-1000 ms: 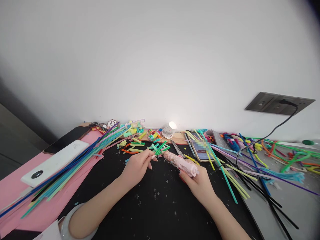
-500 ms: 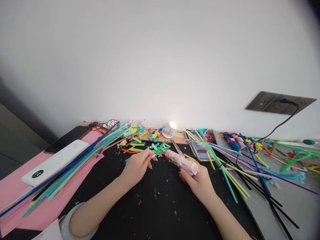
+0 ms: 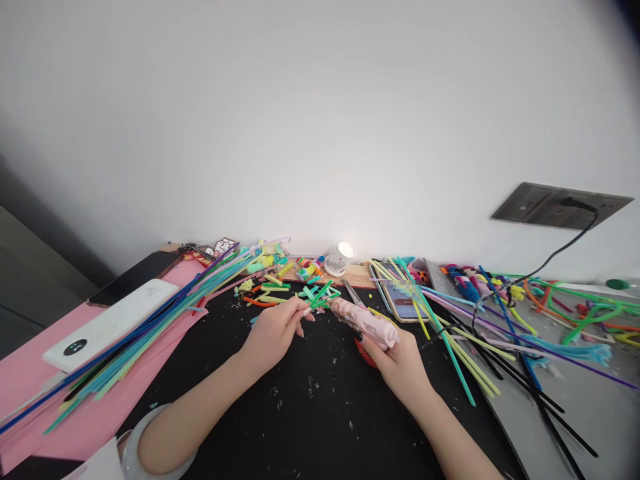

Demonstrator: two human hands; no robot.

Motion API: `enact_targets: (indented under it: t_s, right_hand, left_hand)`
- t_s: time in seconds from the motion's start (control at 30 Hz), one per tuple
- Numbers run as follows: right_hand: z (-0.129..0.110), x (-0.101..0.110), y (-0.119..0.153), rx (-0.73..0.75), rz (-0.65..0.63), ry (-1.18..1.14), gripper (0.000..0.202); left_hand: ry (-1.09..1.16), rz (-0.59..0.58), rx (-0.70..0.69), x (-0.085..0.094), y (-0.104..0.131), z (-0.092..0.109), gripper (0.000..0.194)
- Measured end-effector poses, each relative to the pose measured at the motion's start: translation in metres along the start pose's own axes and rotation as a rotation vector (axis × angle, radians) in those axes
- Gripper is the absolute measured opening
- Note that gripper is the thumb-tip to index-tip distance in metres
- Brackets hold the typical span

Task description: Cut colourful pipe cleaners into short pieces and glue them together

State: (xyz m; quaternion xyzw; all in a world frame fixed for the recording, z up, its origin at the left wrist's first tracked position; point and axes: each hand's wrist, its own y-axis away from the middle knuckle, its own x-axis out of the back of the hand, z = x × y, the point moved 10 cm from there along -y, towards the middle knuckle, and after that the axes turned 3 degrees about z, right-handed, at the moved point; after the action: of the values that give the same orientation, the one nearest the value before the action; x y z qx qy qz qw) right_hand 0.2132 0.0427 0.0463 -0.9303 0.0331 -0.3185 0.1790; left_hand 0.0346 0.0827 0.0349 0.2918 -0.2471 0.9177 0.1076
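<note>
My left hand [image 3: 281, 327] is closed in a pinch on a green pipe cleaner piece [image 3: 324, 297], bent into an angular shape, just beyond the fingertips. My right hand [image 3: 395, 357] is wrapped round a pink patterned hot glue gun [image 3: 365, 323], its tip pointing left at the green piece. Whether the tip touches the piece I cannot tell. Scissors [image 3: 353, 292] with red handles lie partly hidden under the glue gun and right hand. Short cut pipe cleaner pieces [image 3: 273, 293] in yellow, green and orange are scattered beyond my left hand.
A lit paper cup [image 3: 337, 261] stands by the wall. Long pipe cleaners lie over a white power bank [image 3: 110, 323] at left and a phone [image 3: 405, 300] at right. A black cord [image 3: 560, 250] runs from the wall socket [image 3: 560, 205] down to the table. Fluff dots the black mat [image 3: 320, 413].
Almost nothing differs. The glue gun has shifted very slightly with my right hand; my left hand stays in place with the green piece.
</note>
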Motion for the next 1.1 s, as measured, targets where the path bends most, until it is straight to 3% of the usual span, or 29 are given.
enact_targets:
  t_s: [0.7,1.1]
  right_hand:
    - [0.0044,-0.0037,0.0002,-0.013,-0.043,0.006,0.032]
    - [0.0082,0.003,-0.0002,0.004,0.029,0.124,0.026]
  left_hand:
    - [-0.017,0.03,-0.002,0.0028,0.0003,-0.0012,0.02]
    - [-0.013,0.032,0.001,0.0031,-0.0001,-0.0014,0.02]
